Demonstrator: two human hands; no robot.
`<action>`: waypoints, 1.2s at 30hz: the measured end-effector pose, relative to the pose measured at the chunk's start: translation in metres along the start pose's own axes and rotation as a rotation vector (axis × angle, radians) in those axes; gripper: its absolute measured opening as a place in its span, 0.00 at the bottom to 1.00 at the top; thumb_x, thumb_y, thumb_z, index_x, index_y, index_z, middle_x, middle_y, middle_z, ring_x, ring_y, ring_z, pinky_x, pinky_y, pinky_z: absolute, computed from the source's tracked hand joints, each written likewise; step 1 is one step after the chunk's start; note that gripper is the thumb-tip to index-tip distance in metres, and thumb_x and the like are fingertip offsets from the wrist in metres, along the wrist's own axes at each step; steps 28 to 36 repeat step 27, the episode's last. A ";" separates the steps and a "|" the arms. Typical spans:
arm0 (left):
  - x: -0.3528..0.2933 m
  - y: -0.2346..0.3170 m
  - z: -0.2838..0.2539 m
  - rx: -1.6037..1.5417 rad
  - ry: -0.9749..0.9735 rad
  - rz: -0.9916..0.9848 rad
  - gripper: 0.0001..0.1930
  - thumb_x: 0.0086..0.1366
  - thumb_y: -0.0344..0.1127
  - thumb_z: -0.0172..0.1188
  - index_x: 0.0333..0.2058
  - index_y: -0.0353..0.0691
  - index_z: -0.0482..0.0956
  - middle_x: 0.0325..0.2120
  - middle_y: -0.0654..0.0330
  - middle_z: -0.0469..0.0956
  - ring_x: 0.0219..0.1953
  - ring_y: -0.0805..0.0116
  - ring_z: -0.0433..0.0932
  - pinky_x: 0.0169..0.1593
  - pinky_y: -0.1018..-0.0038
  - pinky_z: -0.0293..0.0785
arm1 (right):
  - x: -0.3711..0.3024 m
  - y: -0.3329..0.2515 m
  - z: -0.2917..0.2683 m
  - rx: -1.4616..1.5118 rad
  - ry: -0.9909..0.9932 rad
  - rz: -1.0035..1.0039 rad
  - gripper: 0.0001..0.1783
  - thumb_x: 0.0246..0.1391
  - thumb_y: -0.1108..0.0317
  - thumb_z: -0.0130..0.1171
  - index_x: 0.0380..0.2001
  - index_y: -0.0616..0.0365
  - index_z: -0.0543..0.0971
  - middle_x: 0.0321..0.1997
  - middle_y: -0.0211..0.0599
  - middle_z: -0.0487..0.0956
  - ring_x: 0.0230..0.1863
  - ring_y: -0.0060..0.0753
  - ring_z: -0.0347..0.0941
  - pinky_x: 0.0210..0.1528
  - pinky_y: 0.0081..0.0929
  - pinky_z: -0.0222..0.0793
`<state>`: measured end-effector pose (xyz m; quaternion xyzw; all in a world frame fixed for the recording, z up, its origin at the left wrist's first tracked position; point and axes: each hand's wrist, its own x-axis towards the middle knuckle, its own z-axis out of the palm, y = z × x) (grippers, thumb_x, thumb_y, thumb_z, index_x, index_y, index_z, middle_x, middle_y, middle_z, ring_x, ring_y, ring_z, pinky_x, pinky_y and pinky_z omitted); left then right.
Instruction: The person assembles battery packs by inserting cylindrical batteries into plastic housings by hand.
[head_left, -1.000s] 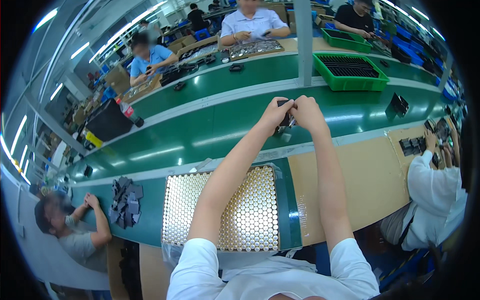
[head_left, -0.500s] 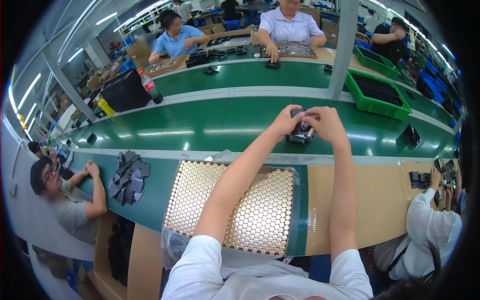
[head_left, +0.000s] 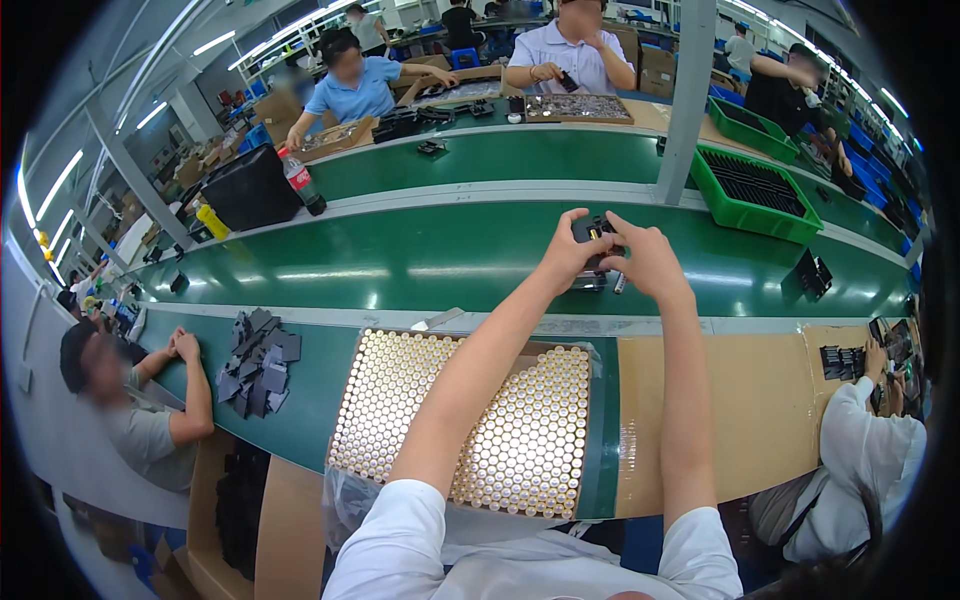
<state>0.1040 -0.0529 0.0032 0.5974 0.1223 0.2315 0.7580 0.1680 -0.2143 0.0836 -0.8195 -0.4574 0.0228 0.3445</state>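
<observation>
Over the green belt, both my arms reach forward to a small black plastic device (head_left: 597, 229). My left hand (head_left: 565, 250) grips its left side with fingers and thumb. My right hand (head_left: 650, 258) closes on its right side, the fingertips at its top and face. A small light cylinder, which looks like a battery (head_left: 620, 283), shows just under my right hand; whether the hand holds it I cannot tell. Another black part (head_left: 589, 282) is partly hidden below my hands. Nearer to me, a box of upright cylindrical batteries (head_left: 525, 440) lies under my left forearm.
Grey flat pieces (head_left: 262, 365) are piled left of the batteries, near a seated person (head_left: 140, 400). A cardboard sheet (head_left: 740, 410) covers the bench on the right. A green crate (head_left: 757, 195), a metal post (head_left: 685, 100) and a bottle (head_left: 300, 180) stand beyond. Co-workers sit across the belt.
My right fingers have shifted on the device, and a battery-like cylinder now shows lower under that hand. Across the belt, one co-worker has lifted a black part off the surface.
</observation>
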 end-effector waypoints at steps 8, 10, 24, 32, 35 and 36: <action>-0.003 0.002 -0.005 0.164 -0.063 0.065 0.38 0.59 0.24 0.70 0.66 0.43 0.61 0.47 0.49 0.76 0.40 0.65 0.80 0.40 0.72 0.82 | 0.009 0.015 0.004 0.232 0.079 -0.028 0.23 0.51 0.73 0.70 0.53 0.58 0.84 0.40 0.40 0.88 0.27 0.36 0.77 0.36 0.30 0.76; -0.002 -0.001 -0.005 0.265 -0.122 0.124 0.37 0.58 0.25 0.71 0.64 0.42 0.63 0.45 0.49 0.77 0.38 0.65 0.80 0.39 0.72 0.81 | 0.015 0.023 0.010 0.128 0.229 -0.109 0.21 0.52 0.72 0.69 0.51 0.58 0.85 0.40 0.40 0.88 0.28 0.37 0.78 0.36 0.30 0.76; 0.005 -0.018 -0.007 0.309 -0.097 0.147 0.30 0.59 0.26 0.69 0.59 0.44 0.68 0.42 0.52 0.78 0.34 0.66 0.79 0.37 0.72 0.79 | 0.021 0.032 0.037 -0.105 0.299 -0.082 0.17 0.62 0.56 0.62 0.44 0.58 0.86 0.38 0.39 0.88 0.32 0.46 0.81 0.38 0.36 0.76; 0.002 -0.011 -0.009 0.283 -0.023 0.045 0.28 0.62 0.27 0.67 0.60 0.43 0.68 0.44 0.52 0.78 0.38 0.67 0.79 0.41 0.73 0.80 | 0.027 0.040 0.035 0.047 0.042 0.330 0.23 0.63 0.46 0.62 0.42 0.56 0.87 0.38 0.39 0.88 0.35 0.47 0.82 0.40 0.38 0.77; 0.002 -0.011 -0.009 0.283 -0.023 0.045 0.28 0.62 0.27 0.67 0.60 0.43 0.68 0.44 0.52 0.78 0.38 0.67 0.79 0.41 0.73 0.80 | 0.027 0.040 0.035 0.047 0.042 0.330 0.23 0.63 0.46 0.62 0.42 0.56 0.87 0.38 0.39 0.88 0.35 0.47 0.82 0.40 0.38 0.77; 0.002 -0.011 -0.009 0.283 -0.023 0.045 0.28 0.62 0.27 0.67 0.60 0.43 0.68 0.44 0.52 0.78 0.38 0.67 0.79 0.41 0.73 0.80 | 0.027 0.040 0.035 0.047 0.042 0.330 0.23 0.63 0.46 0.62 0.42 0.56 0.87 0.38 0.39 0.88 0.35 0.47 0.82 0.40 0.38 0.77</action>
